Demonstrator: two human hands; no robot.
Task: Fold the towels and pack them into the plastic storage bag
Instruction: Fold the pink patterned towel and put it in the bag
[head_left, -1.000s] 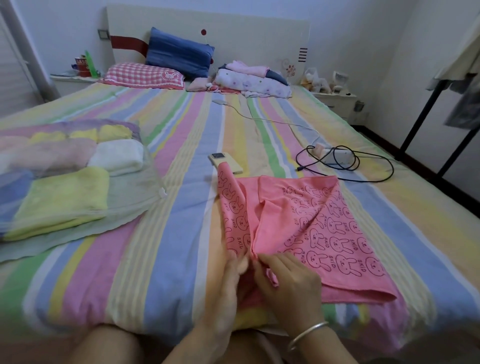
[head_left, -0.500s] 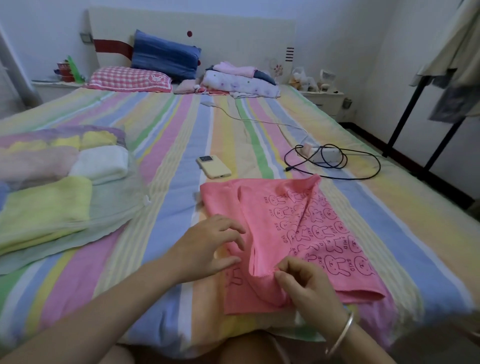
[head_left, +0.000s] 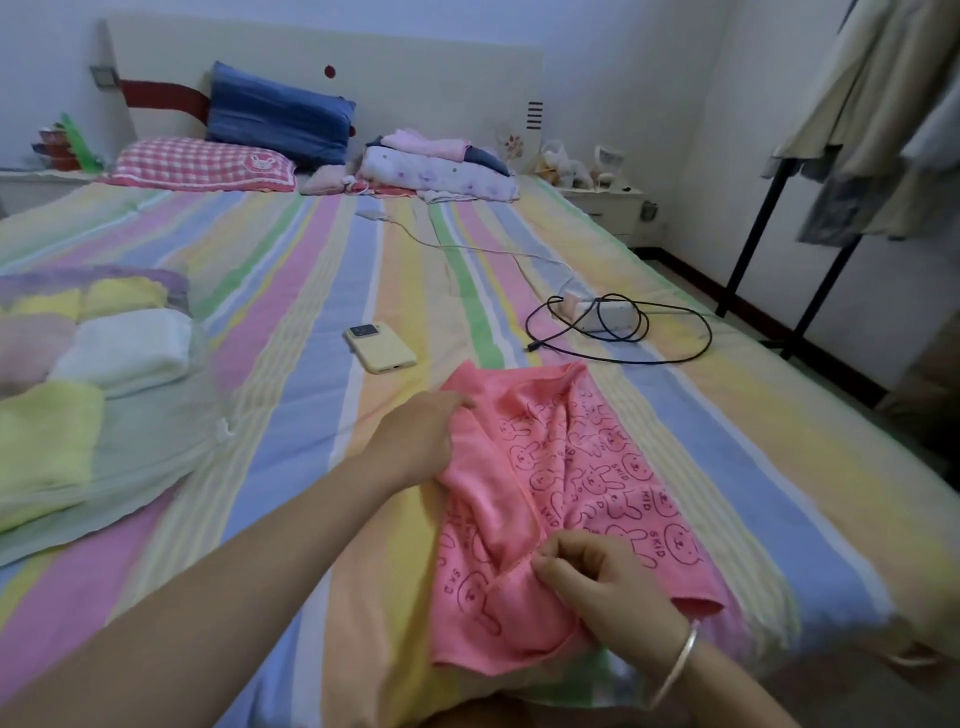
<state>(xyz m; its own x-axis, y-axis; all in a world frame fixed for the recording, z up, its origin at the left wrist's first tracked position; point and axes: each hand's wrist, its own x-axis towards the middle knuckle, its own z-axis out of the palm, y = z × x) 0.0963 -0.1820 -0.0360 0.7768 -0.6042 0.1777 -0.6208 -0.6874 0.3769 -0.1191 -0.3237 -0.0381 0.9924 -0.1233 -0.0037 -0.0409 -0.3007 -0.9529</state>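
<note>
Two hands show in the head view. What do they hold?
– Both hold the pink towel (head_left: 576, 467) with the bunny drawings. The left hand (head_left: 415, 439) grabs the far left side of it, and the cloth bunches up under its bent fingers (head_left: 461, 403). The right hand (head_left: 610, 579) is closer to the person. Its fingers are curled tight and pinch the near edge of the towel.

Where is the towel?
– It lies crumpled on the striped bed (head_left: 291, 312), near the front edge, with one part flopped over the rest.

And the bag?
– The plastic storage bag (head_left: 156, 457) lies on the bed off to the left, well apart from the pink towel. You can see folded towels (head_left: 124, 351) through it: yellow ones, a white one and a pale pink one, side by side.

What else is there?
– A yellow phone (head_left: 380, 347) lies just past the towel. A black cable (head_left: 649, 358) curls in loops to the right of the phone. A blue pillow (head_left: 280, 117) and a red checked pillow (head_left: 202, 163) sit at the head of the bed. A silver bracelet (head_left: 675, 665) is on the right wrist.
</note>
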